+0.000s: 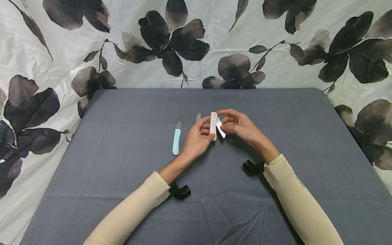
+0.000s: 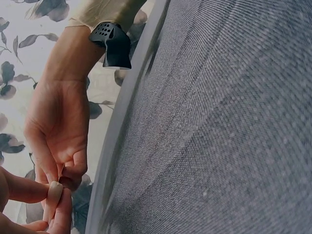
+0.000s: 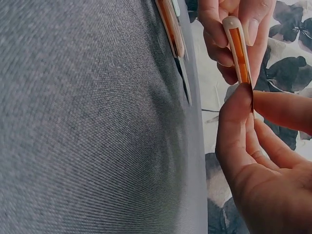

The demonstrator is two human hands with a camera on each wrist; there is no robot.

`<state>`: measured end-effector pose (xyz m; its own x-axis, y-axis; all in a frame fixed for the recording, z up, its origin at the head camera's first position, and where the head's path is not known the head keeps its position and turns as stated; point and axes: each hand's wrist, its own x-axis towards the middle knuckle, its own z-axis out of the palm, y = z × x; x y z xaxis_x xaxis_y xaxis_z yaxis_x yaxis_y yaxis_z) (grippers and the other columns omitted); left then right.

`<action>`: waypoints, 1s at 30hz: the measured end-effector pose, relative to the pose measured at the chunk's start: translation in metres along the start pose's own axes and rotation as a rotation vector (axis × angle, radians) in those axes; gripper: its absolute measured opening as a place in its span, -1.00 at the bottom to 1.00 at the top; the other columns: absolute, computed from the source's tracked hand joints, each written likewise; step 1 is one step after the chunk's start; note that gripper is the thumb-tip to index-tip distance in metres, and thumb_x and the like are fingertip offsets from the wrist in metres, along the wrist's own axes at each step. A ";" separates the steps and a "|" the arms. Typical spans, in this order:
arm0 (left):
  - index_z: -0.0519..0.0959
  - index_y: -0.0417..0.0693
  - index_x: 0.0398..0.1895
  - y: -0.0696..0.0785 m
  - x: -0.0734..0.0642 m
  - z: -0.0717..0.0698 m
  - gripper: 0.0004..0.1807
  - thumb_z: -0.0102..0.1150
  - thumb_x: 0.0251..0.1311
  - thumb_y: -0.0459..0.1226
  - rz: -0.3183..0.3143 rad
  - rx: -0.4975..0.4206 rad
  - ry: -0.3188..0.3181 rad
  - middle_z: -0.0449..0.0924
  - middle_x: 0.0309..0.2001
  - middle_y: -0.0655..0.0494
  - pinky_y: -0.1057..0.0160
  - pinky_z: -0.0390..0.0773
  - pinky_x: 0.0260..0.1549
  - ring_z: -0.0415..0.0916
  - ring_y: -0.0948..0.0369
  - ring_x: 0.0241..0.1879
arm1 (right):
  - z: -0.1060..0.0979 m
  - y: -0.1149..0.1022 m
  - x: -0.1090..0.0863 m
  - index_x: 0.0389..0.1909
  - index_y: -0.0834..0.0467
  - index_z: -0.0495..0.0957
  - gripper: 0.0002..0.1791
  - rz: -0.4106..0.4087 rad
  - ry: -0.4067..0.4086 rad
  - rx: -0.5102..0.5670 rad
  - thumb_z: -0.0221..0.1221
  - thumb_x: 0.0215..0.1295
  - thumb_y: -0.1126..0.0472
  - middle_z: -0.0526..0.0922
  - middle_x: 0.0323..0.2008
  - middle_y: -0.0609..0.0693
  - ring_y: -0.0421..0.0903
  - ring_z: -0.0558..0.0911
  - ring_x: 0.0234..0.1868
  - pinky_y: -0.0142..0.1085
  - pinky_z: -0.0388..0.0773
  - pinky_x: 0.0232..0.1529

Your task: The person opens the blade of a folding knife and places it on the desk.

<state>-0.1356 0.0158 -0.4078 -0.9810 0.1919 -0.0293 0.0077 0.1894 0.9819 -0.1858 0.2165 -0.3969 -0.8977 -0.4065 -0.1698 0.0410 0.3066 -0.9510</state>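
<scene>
Above the table, my left hand [image 1: 197, 137] grips the pale pink handle of a folding knife [image 1: 213, 126], holding it roughly upright. Its blade [image 1: 221, 128] is partly swung out, angled down and to the right. My right hand [image 1: 242, 127] pinches that blade between thumb and fingers, seen close up in the right wrist view, where the handle's slot [image 3: 238, 48] shows orange inside. Left of the hands lies a light blue folding knife [image 1: 176, 139] with its blade out. Another knife [image 1: 198, 117] lies mostly hidden behind my left hand, only its blade tip showing in the head view.
A grey cloth covers the table [image 1: 122, 163], with creases near the front. Behind the far edge hangs a white floral sheet [image 1: 196, 75]. Black wrist mounts [image 1: 180, 192] stick out below both sleeves.
</scene>
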 end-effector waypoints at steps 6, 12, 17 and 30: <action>0.33 -0.07 0.53 0.000 -0.001 0.001 -0.31 0.22 0.35 -0.48 0.000 0.005 -0.005 0.59 0.16 -0.19 0.28 0.68 -0.14 0.69 -0.01 0.04 | -0.002 0.002 0.000 0.48 0.12 0.39 -0.41 -0.008 0.004 -0.003 0.16 0.46 0.36 0.64 -0.07 0.14 -0.17 0.65 -0.26 -0.21 0.70 -0.11; 0.34 -0.04 0.53 -0.001 -0.002 0.002 -0.30 0.22 0.34 -0.49 -0.010 0.023 -0.003 0.60 0.16 -0.17 0.25 0.67 -0.15 0.69 -0.02 0.01 | -0.006 0.005 0.001 0.41 0.14 0.49 -0.45 -0.003 0.035 -0.022 0.16 0.42 0.41 0.64 -0.08 0.14 -0.21 0.64 -0.25 -0.32 0.62 -0.17; 0.34 -0.04 0.54 -0.002 -0.002 0.002 -0.30 0.22 0.33 -0.49 -0.011 0.026 -0.004 0.60 0.17 -0.17 0.25 0.68 -0.15 0.68 -0.02 0.02 | -0.009 0.006 0.000 0.39 0.15 0.54 -0.49 -0.002 0.055 -0.052 0.16 0.43 0.38 0.64 -0.05 0.14 -0.19 0.59 -0.18 -0.36 0.57 -0.15; 0.39 -0.05 0.51 -0.004 -0.002 0.001 -0.32 0.22 0.31 -0.49 -0.014 0.040 -0.019 0.63 0.14 -0.16 0.29 0.65 -0.18 0.69 0.01 -0.02 | -0.016 0.007 0.000 0.30 0.13 0.63 -0.56 0.015 0.077 -0.119 0.16 0.44 0.35 0.66 -0.04 0.10 -0.17 0.55 -0.15 -0.27 0.52 -0.14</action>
<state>-0.1333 0.0157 -0.4120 -0.9773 0.2069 -0.0465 0.0025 0.2302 0.9731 -0.1929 0.2327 -0.3995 -0.9288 -0.3348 -0.1591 0.0066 0.4141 -0.9102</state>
